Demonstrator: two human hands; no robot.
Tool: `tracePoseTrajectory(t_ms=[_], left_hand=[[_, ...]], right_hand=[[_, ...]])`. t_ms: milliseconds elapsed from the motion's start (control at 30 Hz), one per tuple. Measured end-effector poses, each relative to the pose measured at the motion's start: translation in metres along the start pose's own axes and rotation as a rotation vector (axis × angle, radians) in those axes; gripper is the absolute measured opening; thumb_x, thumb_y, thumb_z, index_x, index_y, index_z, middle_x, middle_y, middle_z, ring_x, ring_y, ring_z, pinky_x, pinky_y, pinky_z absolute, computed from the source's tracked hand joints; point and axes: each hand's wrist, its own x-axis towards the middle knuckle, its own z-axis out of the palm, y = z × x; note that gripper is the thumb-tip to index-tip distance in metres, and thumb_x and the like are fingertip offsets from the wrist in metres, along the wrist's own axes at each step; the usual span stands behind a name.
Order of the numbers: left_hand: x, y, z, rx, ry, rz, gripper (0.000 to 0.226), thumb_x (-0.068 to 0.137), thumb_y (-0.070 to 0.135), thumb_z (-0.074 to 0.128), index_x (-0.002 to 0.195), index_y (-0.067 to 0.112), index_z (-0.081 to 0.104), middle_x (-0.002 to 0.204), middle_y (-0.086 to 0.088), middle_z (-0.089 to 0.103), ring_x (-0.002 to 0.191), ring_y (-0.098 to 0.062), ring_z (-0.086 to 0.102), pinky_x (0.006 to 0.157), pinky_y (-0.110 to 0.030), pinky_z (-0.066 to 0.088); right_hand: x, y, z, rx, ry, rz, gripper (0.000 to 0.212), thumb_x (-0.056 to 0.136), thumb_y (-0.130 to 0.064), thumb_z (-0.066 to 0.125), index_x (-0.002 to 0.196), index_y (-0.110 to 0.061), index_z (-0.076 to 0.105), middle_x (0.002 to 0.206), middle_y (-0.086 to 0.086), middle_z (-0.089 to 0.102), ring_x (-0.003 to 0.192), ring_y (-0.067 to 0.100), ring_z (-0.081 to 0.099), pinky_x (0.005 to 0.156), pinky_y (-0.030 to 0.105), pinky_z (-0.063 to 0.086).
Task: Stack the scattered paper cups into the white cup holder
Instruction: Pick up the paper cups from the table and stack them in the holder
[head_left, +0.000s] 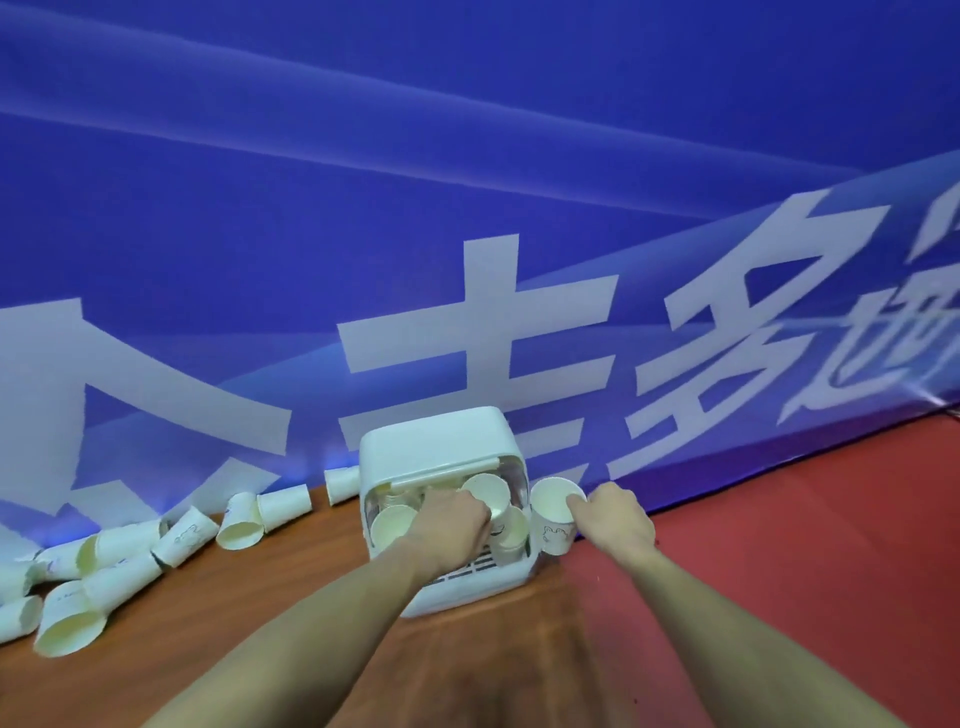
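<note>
The white cup holder (431, 447) stands on the brown table against the blue banner, its front open. Several paper cups lie inside it, among them one at the lower left (390, 526). My left hand (452, 525) reaches into the opening and grips a cup (488, 493) whose mouth faces up. Just right of the holder, my right hand (615, 517) pinches the rim of another upright paper cup (553, 512) with a small printed figure. Scattered paper cups (130, 556) lie on their sides across the table's left.
A blue banner (467, 208) with large white characters rises right behind the table. Red floor covering (779, 545) lies to the right of the brown tabletop (291, 587). More cups rest along the banner's foot (283, 506).
</note>
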Motion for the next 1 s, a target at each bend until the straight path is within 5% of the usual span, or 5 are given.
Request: tracePoseTrajectory(t_ms=[133, 300, 533, 733, 1000], left_hand=[[0.021, 0.012, 0.018, -0.015, -0.034, -0.053, 0.029, 0.094, 0.026, 0.043, 0.089, 0.014, 0.070, 0.089, -0.012, 0.070, 0.084, -0.034, 0.064, 0.070, -0.035, 0.050], [0.039, 0.023, 0.032, -0.028, -0.125, -0.067, 0.021, 0.093, 0.017, 0.049, 0.094, 0.012, 0.069, 0.094, -0.014, 0.069, 0.085, -0.035, 0.064, 0.063, -0.032, 0.037], [0.057, 0.028, 0.055, 0.004, -0.216, -0.082, 0.023, 0.091, 0.012, 0.049, 0.098, 0.011, 0.070, 0.101, -0.016, 0.068, 0.092, -0.036, 0.064, 0.068, -0.033, 0.038], [0.066, 0.029, 0.068, 0.027, -0.225, -0.073, 0.029, 0.098, 0.027, 0.044, 0.107, 0.011, 0.067, 0.110, -0.013, 0.067, 0.102, -0.033, 0.063, 0.081, -0.036, 0.048], [0.062, 0.011, 0.048, 0.023, -0.139, -0.098, 0.036, 0.099, 0.041, 0.042, 0.103, 0.014, 0.067, 0.103, -0.011, 0.069, 0.097, -0.031, 0.064, 0.074, -0.034, 0.045]], right_hand=[[0.015, 0.025, -0.008, 0.010, -0.003, 0.032, 0.032, 0.083, -0.043, 0.048, 0.069, -0.014, 0.054, 0.081, 0.004, 0.063, 0.075, 0.026, 0.060, 0.064, 0.030, 0.044], [0.030, 0.039, 0.001, -0.007, -0.043, 0.053, 0.033, 0.083, -0.044, 0.049, 0.064, -0.016, 0.050, 0.074, 0.002, 0.061, 0.068, 0.024, 0.058, 0.063, 0.030, 0.046], [0.043, 0.052, 0.013, -0.003, -0.095, 0.068, 0.034, 0.085, -0.038, 0.051, 0.060, -0.016, 0.047, 0.066, 0.000, 0.056, 0.058, 0.022, 0.049, 0.054, 0.027, 0.037], [0.052, 0.050, 0.018, 0.032, -0.123, 0.036, 0.035, 0.084, -0.036, 0.051, 0.057, -0.017, 0.040, 0.060, -0.002, 0.047, 0.054, 0.020, 0.038, 0.052, 0.028, 0.032], [0.055, 0.014, 0.012, 0.064, -0.163, -0.063, 0.038, 0.085, -0.034, 0.052, 0.055, -0.016, 0.039, 0.059, -0.002, 0.045, 0.057, 0.021, 0.040, 0.050, 0.029, 0.029]])
